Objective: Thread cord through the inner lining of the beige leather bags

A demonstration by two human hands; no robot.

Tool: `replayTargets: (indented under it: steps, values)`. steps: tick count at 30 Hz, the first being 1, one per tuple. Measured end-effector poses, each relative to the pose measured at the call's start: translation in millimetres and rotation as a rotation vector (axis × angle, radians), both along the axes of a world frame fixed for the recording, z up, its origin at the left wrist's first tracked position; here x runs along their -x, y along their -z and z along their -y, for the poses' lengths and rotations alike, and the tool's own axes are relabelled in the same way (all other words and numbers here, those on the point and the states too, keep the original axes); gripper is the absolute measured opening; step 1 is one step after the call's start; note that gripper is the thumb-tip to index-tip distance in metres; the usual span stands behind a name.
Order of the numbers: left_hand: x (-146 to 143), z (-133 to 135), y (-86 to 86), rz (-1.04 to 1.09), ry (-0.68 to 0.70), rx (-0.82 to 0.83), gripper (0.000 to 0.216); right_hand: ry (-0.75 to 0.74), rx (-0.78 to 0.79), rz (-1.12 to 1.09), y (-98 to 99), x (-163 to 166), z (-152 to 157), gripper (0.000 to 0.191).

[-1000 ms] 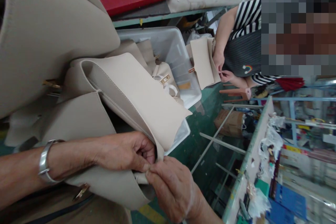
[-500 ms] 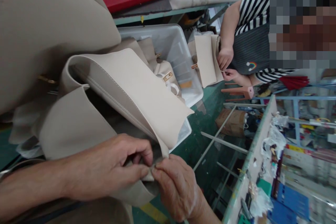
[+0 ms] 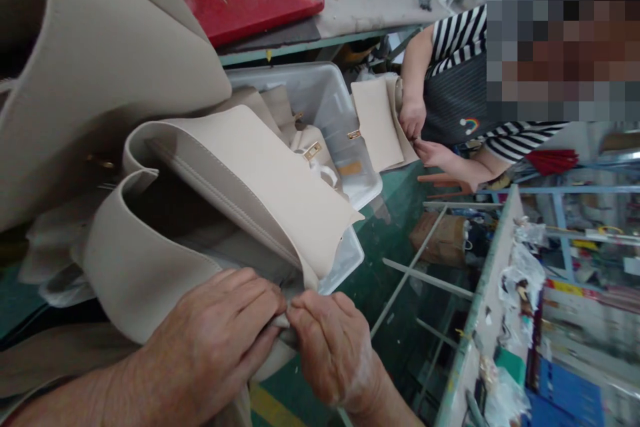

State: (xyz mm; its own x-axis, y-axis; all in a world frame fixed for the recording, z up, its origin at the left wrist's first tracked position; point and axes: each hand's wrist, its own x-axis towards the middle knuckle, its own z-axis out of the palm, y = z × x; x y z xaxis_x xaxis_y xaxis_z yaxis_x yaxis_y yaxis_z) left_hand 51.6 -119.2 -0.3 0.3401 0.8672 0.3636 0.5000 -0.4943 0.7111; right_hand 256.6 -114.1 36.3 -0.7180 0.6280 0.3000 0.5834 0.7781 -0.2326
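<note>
Head view shows my left hand [image 3: 215,333] and right hand [image 3: 333,347] both pinched shut on the bottom corner of the beige bag [image 3: 240,180], held over the clear bin [image 3: 327,97]. I judge it best to keep fingertips close together, so the seam edge stays flat. Smooth, stiff faux leather, stitched rim, wide open mouth. Nearby, a co-worker's hand [image 3: 413,117] holds a similar flap.

Bright, even light with soft shadows; right edge blurred and stretched, a pixelated block top right
</note>
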Motion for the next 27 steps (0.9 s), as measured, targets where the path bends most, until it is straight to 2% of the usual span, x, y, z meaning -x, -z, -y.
replayTargets:
  steps: [4, 8, 13, 17, 23, 27]
  values:
    - [3, 1, 1.1, 0.019, 0.037, -0.083, 0.027, -0.061, 0.017, 0.015, -2.8, 1, -7, 0.036]
    - [8, 2, 7.2, 0.095, 0.117, -0.008, 0.018, -0.107, 0.049, -0.053, 1.4, 2, -13, 0.037]
    - [12, 4, 9.0, 0.13, 0.097, 0.085, 0.018, -0.087, 0.06, -0.076, 8.1, 7, -11, 0.043]
    - [12, 4, 5.5, 0.09, 0.087, 0.135, 0.018, -0.037, 0.044, -0.098, 11.1, 12, -3, 0.04]
    - [17, 2, 2.2, 0.135, 0.146, 0.052, 0.024, 0.004, 0.026, -0.174, 14.9, 16, 10, 0.036]
    - [29, 10, -7.7, 0.126, 0.202, -0.005, 0.027, -0.005, 0.038, -0.167, 3.5, 25, 22, 0.038]
